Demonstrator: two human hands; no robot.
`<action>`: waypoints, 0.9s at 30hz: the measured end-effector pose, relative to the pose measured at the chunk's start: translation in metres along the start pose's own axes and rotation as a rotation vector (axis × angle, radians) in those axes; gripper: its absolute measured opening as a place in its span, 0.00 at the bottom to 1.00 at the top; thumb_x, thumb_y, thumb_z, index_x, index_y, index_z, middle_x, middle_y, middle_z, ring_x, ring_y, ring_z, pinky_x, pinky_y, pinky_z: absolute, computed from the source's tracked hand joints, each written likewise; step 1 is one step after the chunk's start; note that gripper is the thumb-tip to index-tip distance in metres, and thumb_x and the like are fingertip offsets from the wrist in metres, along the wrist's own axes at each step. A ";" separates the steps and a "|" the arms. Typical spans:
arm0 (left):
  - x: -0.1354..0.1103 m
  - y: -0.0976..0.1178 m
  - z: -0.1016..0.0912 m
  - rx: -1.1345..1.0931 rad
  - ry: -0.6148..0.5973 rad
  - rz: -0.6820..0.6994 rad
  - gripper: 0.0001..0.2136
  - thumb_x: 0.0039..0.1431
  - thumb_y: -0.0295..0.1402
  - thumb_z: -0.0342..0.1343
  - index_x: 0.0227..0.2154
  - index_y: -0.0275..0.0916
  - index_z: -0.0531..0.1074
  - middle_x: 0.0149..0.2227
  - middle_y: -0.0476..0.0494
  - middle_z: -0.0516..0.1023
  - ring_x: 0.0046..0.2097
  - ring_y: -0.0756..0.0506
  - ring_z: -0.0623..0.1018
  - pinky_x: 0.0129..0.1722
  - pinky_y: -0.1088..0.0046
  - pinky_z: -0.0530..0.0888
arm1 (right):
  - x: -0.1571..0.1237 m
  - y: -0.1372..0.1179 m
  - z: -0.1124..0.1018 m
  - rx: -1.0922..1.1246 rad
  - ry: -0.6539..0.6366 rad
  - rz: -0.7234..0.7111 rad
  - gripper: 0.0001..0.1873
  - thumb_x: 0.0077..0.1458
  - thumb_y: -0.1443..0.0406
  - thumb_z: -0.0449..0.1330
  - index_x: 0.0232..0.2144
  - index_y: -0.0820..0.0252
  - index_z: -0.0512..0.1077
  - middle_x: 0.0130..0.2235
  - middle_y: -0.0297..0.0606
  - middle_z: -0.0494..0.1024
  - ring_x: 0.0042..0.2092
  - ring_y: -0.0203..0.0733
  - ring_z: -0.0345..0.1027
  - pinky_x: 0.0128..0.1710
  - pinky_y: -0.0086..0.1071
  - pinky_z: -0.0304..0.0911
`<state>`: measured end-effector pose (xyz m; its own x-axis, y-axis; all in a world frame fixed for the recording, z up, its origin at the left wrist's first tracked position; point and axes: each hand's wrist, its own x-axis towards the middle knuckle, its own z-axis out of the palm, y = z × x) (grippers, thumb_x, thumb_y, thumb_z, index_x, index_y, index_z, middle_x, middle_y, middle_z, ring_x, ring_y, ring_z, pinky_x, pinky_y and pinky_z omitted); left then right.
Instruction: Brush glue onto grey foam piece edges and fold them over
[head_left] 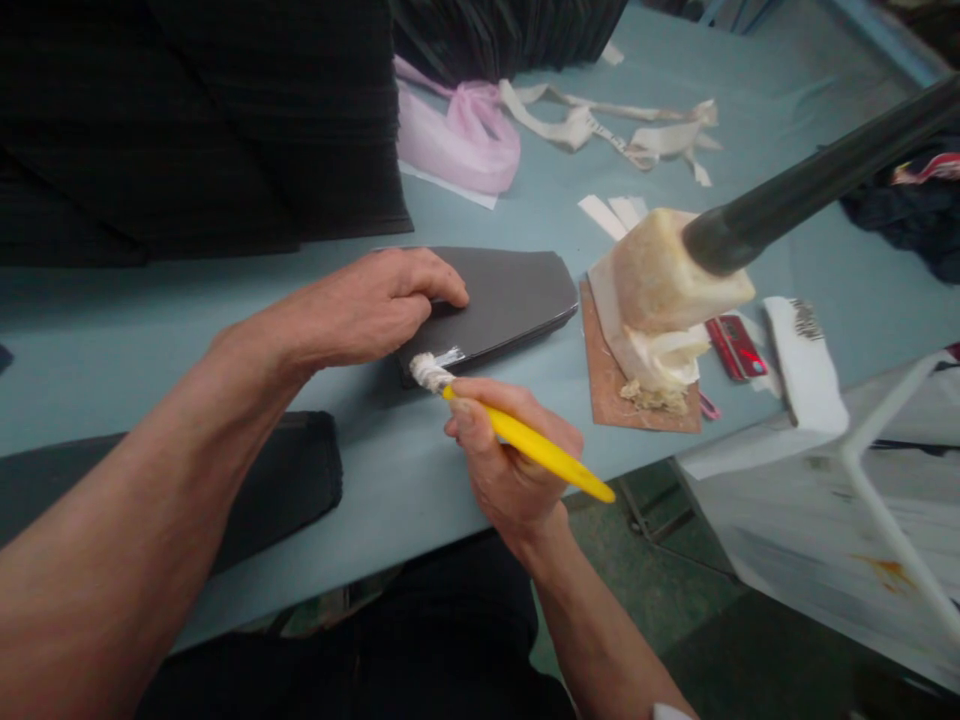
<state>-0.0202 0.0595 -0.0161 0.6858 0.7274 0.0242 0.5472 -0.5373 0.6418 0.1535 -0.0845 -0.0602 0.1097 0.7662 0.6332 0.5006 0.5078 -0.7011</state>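
My right hand is closed around a yellow-handled brush. Its white, glue-caked tip touches the near end of a stack of dark grey flat pieces, where a white smear shows. My left hand rests on top of that stack with its fingers curled down, pressing it against the blue table.
A glue-crusted pot stands on a brown card right of the stack, with a dark pole above it. Black stacked material fills the back left. Another dark stack lies near my left forearm. Pink ribbon, cream strips.
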 end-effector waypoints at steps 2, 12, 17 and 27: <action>0.000 0.000 0.000 -0.005 0.002 0.002 0.26 0.53 0.31 0.46 0.49 0.43 0.83 0.59 0.46 0.83 0.65 0.36 0.80 0.72 0.55 0.71 | 0.002 -0.011 0.004 0.031 -0.046 -0.060 0.08 0.74 0.64 0.64 0.40 0.58 0.82 0.37 0.35 0.91 0.30 0.34 0.85 0.38 0.26 0.82; 0.002 0.001 0.002 -0.012 0.020 0.022 0.24 0.53 0.31 0.48 0.48 0.43 0.83 0.58 0.44 0.84 0.63 0.36 0.80 0.69 0.57 0.73 | 0.000 -0.012 -0.023 0.059 -0.027 0.164 0.11 0.72 0.57 0.64 0.39 0.54 0.83 0.32 0.32 0.89 0.23 0.34 0.79 0.29 0.28 0.78; 0.001 0.003 0.005 0.046 0.054 0.000 0.22 0.63 0.38 0.48 0.52 0.43 0.82 0.57 0.42 0.84 0.61 0.36 0.81 0.68 0.57 0.74 | 0.000 0.004 -0.029 0.013 0.031 0.201 0.08 0.70 0.59 0.66 0.39 0.55 0.82 0.31 0.32 0.88 0.24 0.34 0.79 0.26 0.27 0.74; -0.001 0.000 0.016 0.092 0.131 -0.041 0.21 0.66 0.47 0.50 0.53 0.48 0.82 0.55 0.43 0.85 0.59 0.36 0.81 0.66 0.53 0.73 | 0.022 0.015 -0.028 -0.074 0.001 0.009 0.06 0.69 0.65 0.63 0.37 0.55 0.79 0.32 0.31 0.88 0.25 0.34 0.79 0.29 0.27 0.75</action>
<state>-0.0135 0.0522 -0.0285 0.5966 0.7960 0.1028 0.6196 -0.5382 0.5713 0.1871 -0.0712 -0.0479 0.1158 0.7701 0.6273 0.5615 0.4702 -0.6809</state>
